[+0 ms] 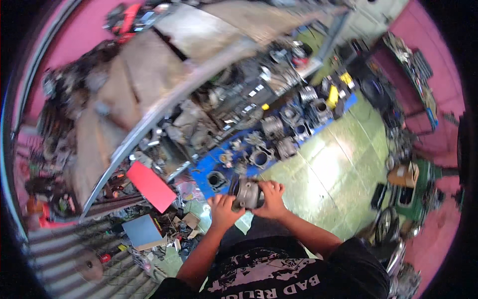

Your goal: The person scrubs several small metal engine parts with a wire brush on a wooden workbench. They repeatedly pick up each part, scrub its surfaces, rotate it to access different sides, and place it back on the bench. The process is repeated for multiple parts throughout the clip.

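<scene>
Held in front of my body is a metal engine cylinder (pixel 248 193), greyish brown with a dark side toward the mat. My left hand (pixel 225 212) grips its left side with the fingers curled over it. Against its right side, my right hand (pixel 272 201) is closed with the thumb and fingers around the edge. Just beyond lies a blue mat (pixel 200 183) on the floor. Nearest on it are a dark-bored cylinder (pixel 215 181) and another cylinder with a wide round bore (pixel 260 158). Several more metal engine parts spread along the mat to the upper right.
A long worktable (pixel 199 32) with a metal edge spans the upper left, with piled machine parts beneath. At left stand a red box (pixel 152 188) and a grey-topped box (pixel 143 231) amid scrap. Green tiled floor (pixel 323 184) extends right, toward a green machine (pixel 420 184).
</scene>
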Action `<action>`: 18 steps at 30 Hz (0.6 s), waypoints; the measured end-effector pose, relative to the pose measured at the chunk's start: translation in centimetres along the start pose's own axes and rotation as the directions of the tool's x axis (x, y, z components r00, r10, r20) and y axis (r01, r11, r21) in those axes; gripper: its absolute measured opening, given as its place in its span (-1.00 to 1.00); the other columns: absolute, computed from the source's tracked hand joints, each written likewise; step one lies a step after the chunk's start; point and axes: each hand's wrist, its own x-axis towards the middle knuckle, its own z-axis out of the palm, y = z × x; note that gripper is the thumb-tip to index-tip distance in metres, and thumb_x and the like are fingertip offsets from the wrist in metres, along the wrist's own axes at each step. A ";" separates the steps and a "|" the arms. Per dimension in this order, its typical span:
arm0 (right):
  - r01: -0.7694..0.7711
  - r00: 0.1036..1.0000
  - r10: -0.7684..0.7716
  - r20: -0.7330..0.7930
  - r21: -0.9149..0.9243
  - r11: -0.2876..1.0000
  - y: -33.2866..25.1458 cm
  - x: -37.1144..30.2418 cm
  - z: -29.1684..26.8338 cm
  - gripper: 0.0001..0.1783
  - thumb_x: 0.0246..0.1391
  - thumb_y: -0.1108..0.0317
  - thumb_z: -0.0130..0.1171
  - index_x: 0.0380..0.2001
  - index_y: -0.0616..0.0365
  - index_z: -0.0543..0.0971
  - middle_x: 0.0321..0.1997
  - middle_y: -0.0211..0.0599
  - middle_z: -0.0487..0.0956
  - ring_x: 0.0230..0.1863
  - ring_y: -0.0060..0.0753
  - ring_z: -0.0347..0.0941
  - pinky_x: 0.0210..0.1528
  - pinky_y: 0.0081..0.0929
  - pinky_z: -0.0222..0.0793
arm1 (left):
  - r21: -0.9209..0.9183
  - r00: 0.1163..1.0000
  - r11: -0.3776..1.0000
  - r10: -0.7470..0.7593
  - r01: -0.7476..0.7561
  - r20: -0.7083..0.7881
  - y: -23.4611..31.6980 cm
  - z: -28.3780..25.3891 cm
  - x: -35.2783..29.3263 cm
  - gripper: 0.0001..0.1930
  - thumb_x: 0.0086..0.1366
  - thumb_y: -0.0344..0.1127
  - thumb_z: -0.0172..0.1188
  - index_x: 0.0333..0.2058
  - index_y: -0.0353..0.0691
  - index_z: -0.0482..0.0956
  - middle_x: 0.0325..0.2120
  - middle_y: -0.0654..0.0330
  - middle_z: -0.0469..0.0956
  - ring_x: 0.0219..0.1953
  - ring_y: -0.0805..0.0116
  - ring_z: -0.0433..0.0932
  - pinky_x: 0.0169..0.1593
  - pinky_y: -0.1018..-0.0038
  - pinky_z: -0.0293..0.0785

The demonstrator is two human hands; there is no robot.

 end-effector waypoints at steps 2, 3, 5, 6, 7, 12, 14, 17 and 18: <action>0.070 0.975 -0.075 0.207 0.034 0.997 -3.9 1.0 0.6 0.14 -0.47 -0.14 0.61 0.25 0.08 0.42 0.24 -0.15 0.47 0.34 0.08 0.24 0.35 0.22 -0.04 | 0.009 0.998 0.998 -0.065 0.065 0.014 -1.2 -4.2 -3.3 -0.47 -0.17 -0.02 0.59 -0.25 -0.15 0.61 -0.32 0.19 0.64 -0.10 0.12 0.51 0.01 0.07 0.26; 0.111 0.951 -0.121 0.286 0.049 0.993 -6.2 1.6 0.9 0.15 -0.48 -0.15 0.62 0.25 0.08 0.42 0.27 -0.13 0.45 0.38 0.08 0.22 0.37 0.28 -0.05 | -0.006 0.993 0.993 -0.119 0.119 -0.005 -1.9 -5.9 -5.1 -0.46 -0.17 -0.02 0.60 -0.25 -0.15 0.62 -0.32 0.19 0.64 -0.10 0.12 0.51 0.01 0.08 0.25; 0.205 0.917 -0.200 0.347 0.022 0.979 -11.1 2.8 1.4 0.17 -0.47 -0.20 0.62 0.25 0.13 0.42 0.28 -0.11 0.44 0.40 0.04 0.21 0.39 0.32 -0.08 | -0.042 0.977 0.977 -0.209 0.208 -0.030 -3.5 -9.5 -7.9 -0.45 -0.18 -0.03 0.60 -0.24 -0.17 0.63 -0.33 0.19 0.64 -0.11 0.11 0.51 0.02 0.10 0.25; 0.263 0.895 -0.248 0.370 0.010 0.965 -13.7 3.5 1.7 0.17 -0.48 -0.20 0.62 0.24 0.14 0.43 0.28 -0.11 0.44 0.41 0.03 0.21 0.39 0.32 -0.09 | -0.074 0.967 0.967 -0.249 0.244 -0.061 -3.5 -12.1 -8.8 -0.45 -0.19 -0.05 0.62 -0.24 -0.19 0.64 -0.32 0.18 0.63 -0.13 0.09 0.51 0.00 0.10 0.26; 0.314 0.876 -0.288 0.387 -0.003 0.949 -16.4 4.4 1.8 0.17 -0.48 -0.20 0.62 0.23 0.15 0.43 0.29 -0.11 0.44 0.41 0.02 0.20 0.39 0.32 -0.09 | -0.039 0.961 0.970 -0.242 0.239 -0.134 -3.9 -14.8 -9.0 -0.44 -0.19 -0.06 0.63 -0.23 -0.19 0.64 -0.32 0.18 0.63 -0.14 0.09 0.51 0.00 0.10 0.26; 0.541 0.841 -0.540 0.039 -0.003 0.841 -31.1 9.9 1.2 0.17 -0.57 -0.14 0.66 0.20 0.15 0.44 0.18 -0.14 0.50 0.28 0.03 0.31 0.36 0.19 -0.07 | 0.120 0.912 0.964 -0.180 0.238 -0.368 -5.9 -29.2 -7.9 -0.43 -0.13 -0.12 0.63 -0.13 -0.20 0.65 -0.29 0.14 0.60 -0.15 0.07 0.50 0.00 0.12 0.27; 0.589 0.801 -0.593 -0.076 -0.071 0.805 -36.5 12.3 0.7 0.18 -0.57 -0.14 0.66 0.21 0.12 0.42 0.22 -0.19 0.48 0.30 -0.02 0.28 0.35 0.18 -0.06 | 0.155 0.878 0.966 -0.114 0.208 -0.465 -7.8 -34.0 -6.6 -0.43 -0.11 -0.16 0.61 -0.09 -0.20 0.66 -0.26 0.11 0.61 -0.13 0.07 0.49 0.00 0.13 0.28; 0.566 0.803 -0.571 -0.170 -0.081 0.821 -42.8 16.9 0.3 0.16 -0.55 -0.15 0.67 0.19 0.11 0.43 0.19 -0.19 0.48 0.30 -0.02 0.28 0.36 0.18 -0.07 | 0.170 0.811 0.973 -0.030 0.158 -0.584 -11.5 -39.8 -2.7 -0.40 -0.07 -0.23 0.59 0.01 -0.22 0.67 -0.24 0.10 0.63 -0.12 0.09 0.49 0.02 0.17 0.31; 0.564 0.799 -0.565 -0.207 -0.069 0.823 -44.5 18.2 0.4 0.15 -0.52 -0.16 0.67 0.19 0.12 0.43 0.18 -0.18 0.48 0.30 -0.02 0.27 0.36 0.18 -0.06 | 0.119 0.798 0.983 -0.039 0.138 -0.601 -12.0 -41.7 -1.3 -0.39 -0.05 -0.26 0.59 0.04 -0.22 0.66 -0.22 0.09 0.64 -0.10 0.08 0.51 0.05 0.17 0.33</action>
